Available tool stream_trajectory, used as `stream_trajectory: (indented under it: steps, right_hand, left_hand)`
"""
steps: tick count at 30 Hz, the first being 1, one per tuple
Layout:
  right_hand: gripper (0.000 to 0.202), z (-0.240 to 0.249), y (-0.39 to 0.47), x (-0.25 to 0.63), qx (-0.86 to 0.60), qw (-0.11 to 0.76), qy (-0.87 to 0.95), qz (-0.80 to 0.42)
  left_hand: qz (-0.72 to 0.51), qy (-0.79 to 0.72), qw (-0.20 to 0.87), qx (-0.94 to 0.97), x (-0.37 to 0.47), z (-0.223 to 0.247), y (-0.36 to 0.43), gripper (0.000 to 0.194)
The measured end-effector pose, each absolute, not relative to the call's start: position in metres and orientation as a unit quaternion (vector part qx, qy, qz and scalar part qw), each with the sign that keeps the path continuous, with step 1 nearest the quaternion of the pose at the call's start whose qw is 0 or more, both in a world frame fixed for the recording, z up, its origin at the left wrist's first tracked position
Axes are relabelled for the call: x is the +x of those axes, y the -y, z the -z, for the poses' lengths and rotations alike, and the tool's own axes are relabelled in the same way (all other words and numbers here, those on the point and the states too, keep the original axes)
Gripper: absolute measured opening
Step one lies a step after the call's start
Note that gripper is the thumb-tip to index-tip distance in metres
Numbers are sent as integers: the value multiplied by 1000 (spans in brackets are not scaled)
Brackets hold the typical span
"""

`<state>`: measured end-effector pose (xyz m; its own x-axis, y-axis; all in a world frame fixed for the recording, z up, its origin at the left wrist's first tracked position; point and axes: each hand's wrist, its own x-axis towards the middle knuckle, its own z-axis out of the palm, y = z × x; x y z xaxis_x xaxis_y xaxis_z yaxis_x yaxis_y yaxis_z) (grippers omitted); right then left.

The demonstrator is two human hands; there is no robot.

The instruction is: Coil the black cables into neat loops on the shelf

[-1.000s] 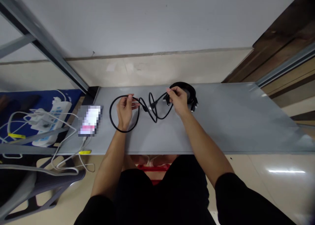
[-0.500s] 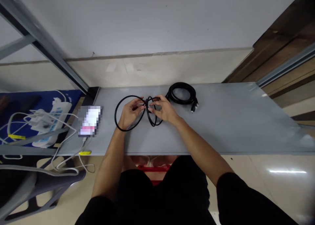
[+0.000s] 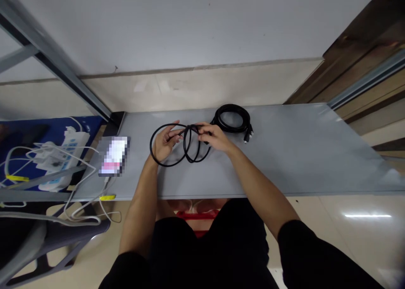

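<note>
A black cable point(image 3: 190, 156) lies in loose, overlapping loops over the middle of the grey table point(image 3: 284, 154). My left hand point(image 3: 165, 142) is inside the left loop, its fingers pinched on the cable. On the right side of the loops, my right hand point(image 3: 213, 136) grips the same cable, with a dark end by its fingers. The strands cross between the two hands. Just behind my right hand rests a second black cable point(image 3: 232, 107), neatly coiled, its connectors pointing toward the front right.
At the table's left end lies a phone point(image 3: 114, 156), blurred, with a white cord plugged in. Further left, a white power strip point(image 3: 74, 152) holds chargers and tangled white cords. A wall point(image 3: 202, 86) runs along the back edge. A metal frame point(image 3: 68, 82) rises at left.
My hands have moved slightly apart along the cable. The crossing loops have shifted and spread, with the right loops lying more open. The view has shifted slightly.
</note>
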<state>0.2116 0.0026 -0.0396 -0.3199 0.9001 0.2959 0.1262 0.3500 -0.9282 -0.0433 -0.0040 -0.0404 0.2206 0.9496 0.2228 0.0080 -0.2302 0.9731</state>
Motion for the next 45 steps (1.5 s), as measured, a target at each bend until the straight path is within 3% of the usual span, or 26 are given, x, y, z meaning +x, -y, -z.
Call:
stream_trajectory:
  steps: [5,10,14,17,19,26,30,34,40,45]
  right_hand:
    - [24,29,-7,231,-355,512,539,-567]
    - [14,28,-10,235,-315,596,446,-589]
    - [33,29,-5,223,-283,556,452,-637]
    - [45,29,-1,214,-290,515,492,-639]
    - [47,29,0,212,-312,507,508,-622]
    - [60,26,1,208,-324,497,474,-651]
    - [72,26,0,207,-345,539,433,-635]
    - [69,28,-5,208,-384,575,394,-606]
    - [53,24,-5,212,-387,574,405,-597]
    - [54,21,-2,215,-363,546,439,-615]
  left_hand:
    - [-571,-413,395,589,-54,38,-4,59]
    - [-609,-461,330,555,-56,38,-8,48]
    - [-601,-483,334,543,-47,35,3,52]
    - [-537,-527,297,587,-38,33,11,27]
    - [-512,-545,298,594,-33,32,13,20]
    - [-517,-471,458,550,-26,29,15,26]
    - [-488,-451,532,525,-26,24,18,27]
    - [-487,-393,613,483,-30,20,18,50]
    - [-478,-430,586,493,-34,20,19,70]
    - [-423,-482,529,555,-36,24,16,66]
